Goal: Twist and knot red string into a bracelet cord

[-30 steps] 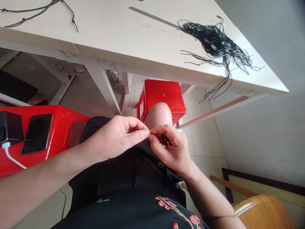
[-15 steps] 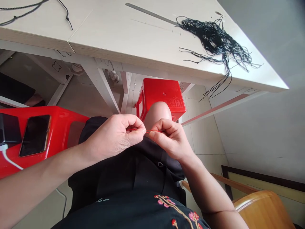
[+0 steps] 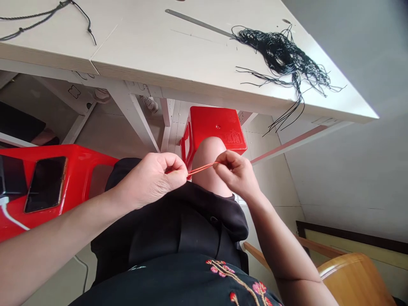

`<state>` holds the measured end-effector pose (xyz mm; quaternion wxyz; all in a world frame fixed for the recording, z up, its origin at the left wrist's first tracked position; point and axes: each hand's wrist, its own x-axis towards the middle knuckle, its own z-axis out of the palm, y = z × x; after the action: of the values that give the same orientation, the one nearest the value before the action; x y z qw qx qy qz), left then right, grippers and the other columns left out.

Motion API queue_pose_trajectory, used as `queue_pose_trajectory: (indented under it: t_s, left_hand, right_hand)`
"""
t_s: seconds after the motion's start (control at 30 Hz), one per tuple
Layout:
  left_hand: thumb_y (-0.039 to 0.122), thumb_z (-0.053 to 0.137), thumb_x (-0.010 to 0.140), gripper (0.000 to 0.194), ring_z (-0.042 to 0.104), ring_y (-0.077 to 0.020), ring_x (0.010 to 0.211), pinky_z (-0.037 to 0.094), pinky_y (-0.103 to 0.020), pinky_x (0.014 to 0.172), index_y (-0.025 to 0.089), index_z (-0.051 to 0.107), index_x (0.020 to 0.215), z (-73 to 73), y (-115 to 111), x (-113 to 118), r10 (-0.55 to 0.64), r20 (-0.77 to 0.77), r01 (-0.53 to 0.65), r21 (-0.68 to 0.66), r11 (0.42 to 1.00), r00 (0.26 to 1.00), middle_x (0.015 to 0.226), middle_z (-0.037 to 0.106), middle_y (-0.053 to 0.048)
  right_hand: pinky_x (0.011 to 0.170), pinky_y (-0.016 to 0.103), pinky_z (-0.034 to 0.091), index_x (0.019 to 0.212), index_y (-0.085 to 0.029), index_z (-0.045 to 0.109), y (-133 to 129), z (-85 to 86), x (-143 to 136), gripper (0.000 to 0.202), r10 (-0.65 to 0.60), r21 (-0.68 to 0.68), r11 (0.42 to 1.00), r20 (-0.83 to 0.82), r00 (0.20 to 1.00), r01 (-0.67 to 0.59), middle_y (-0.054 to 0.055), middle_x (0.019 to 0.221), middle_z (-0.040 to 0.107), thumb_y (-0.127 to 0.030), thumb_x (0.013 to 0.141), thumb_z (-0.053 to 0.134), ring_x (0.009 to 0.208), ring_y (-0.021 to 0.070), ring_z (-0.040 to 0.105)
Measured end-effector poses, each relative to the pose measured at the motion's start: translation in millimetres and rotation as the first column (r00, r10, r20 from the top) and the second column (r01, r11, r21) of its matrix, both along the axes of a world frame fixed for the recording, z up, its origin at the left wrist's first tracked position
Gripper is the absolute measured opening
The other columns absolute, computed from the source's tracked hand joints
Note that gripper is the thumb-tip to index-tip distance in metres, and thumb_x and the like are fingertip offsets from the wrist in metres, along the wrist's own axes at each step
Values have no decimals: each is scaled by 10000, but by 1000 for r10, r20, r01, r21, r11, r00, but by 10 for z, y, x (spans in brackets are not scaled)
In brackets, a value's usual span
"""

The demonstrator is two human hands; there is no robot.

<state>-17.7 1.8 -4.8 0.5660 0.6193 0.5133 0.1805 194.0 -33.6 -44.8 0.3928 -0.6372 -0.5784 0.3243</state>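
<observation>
A thin red cord [image 3: 201, 168] is stretched between my two hands in front of my bare knee. It shows as two strands lying close together. My left hand [image 3: 162, 174] is closed, pinching the cord's left end between thumb and forefinger. Slightly higher and to the right, my right hand [image 3: 235, 172] pinches the other end with curled fingers. Whatever cord lies inside either fist is hidden.
A bundle of black cords [image 3: 283, 55] hangs partly over the edge of the white table [image 3: 159, 55], beside a metal ruler [image 3: 197, 22]. Red stools stand below [image 3: 213, 123] and at left, the left one bearing a phone [image 3: 46, 184].
My right hand has moved right and slightly up, away from my left hand. A longer stretch of red cord shows between them. The view has shifted a little.
</observation>
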Motion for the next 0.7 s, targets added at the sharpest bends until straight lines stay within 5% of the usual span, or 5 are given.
queue_pose_trajectory:
  t_s: [0.1, 0.2, 0.37, 0.53, 0.7]
  left_hand:
    - [258, 601, 634, 100, 331, -54, 498, 250, -193, 470, 165, 583, 601, -62, 45, -19, 91, 28, -90, -35, 995, 996, 517, 448, 62]
    - [273, 615, 632, 119, 319, -49, 481, 248, -191, 461, 164, 593, 588, -71, 62, -13, 142, 63, -138, -67, 988, 988, 498, 448, 64]
    - [273, 652, 625, 121, 386, -56, 497, 292, -182, 457, 163, 618, 590, -4, 21, 37, 143, 123, -132, -93, 987, 982, 526, 527, 45]
    - [256, 657, 629, 99, 376, -46, 478, 285, -171, 432, 164, 635, 598, 23, -24, 60, 152, 146, -135, -118, 984, 978, 525, 536, 50]
    - [254, 645, 646, 101, 369, -45, 475, 278, -162, 423, 166, 642, 597, 18, -52, 49, 133, 120, -118, -120, 986, 984, 511, 518, 52]
  right_hand:
    - [705, 369, 491, 795, -187, 642, 34, -103, 244, 88, -93, -5, 995, 286, 954, 99, 50, 822, 683, -203, 726, 590, 771, 208, 607]
    - [766, 433, 516, 885, -188, 653, -121, -130, 158, 124, -348, 377, 903, 361, 865, 205, 100, 907, 682, -186, 790, 573, 852, 236, 617]
    - [728, 296, 590, 1298, -204, 509, -421, -309, -541, 379, 144, 526, 824, 165, 976, -211, 78, 948, 681, -122, 929, 481, 843, 161, 659]
    - [726, 333, 600, 1542, -197, 190, -349, -560, -786, 702, -69, 686, 714, 268, 961, -140, 83, 922, 662, -76, 914, 480, 837, 201, 646]
    - [646, 341, 587, 1535, -139, 224, -275, -488, -692, 713, -243, 762, 643, 303, 921, -81, 92, 852, 660, -81, 895, 533, 710, 200, 609]
